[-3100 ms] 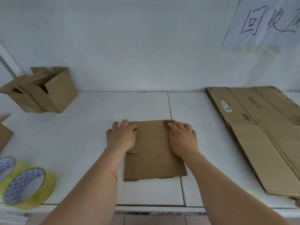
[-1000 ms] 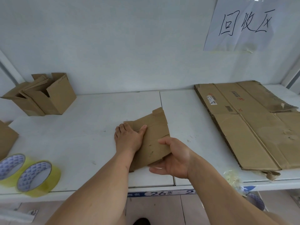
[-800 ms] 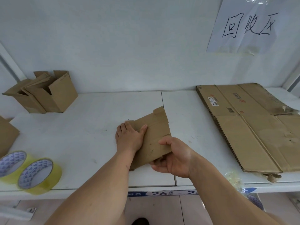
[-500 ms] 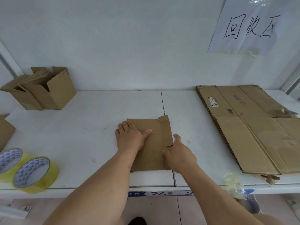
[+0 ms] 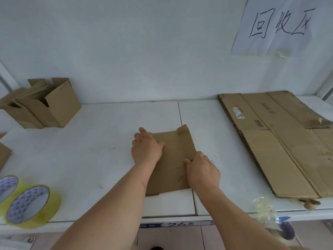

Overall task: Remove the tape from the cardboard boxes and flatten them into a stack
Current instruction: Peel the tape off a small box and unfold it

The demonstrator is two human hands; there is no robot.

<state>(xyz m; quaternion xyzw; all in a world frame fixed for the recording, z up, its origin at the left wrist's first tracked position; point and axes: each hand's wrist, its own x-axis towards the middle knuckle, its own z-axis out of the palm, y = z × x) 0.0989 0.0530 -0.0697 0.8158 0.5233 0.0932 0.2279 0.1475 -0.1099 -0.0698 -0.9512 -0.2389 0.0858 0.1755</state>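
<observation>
A small flattened cardboard box (image 5: 173, 159) lies on the white table (image 5: 90, 156) at the centre, one small flap curling up at its far right corner. My left hand (image 5: 146, 150) presses flat on its left part, fingers straight. My right hand (image 5: 201, 172) holds the box's right edge, with the thumb on top and the fingers bent over the side. A stack of large flattened cardboard (image 5: 281, 141) covers the table's right side.
Two open cardboard boxes (image 5: 45, 105) stand at the back left against the wall. Two yellow tape rolls (image 5: 30, 202) sit at the front left edge. A wad of removed tape (image 5: 264, 212) hangs off the front right edge. A cardboard piece (image 5: 3, 154) pokes in at far left.
A second ago my right hand held the small box's right side lifted and tilted. It now lies flat on the table. My left hand stayed pressed on its left part.
</observation>
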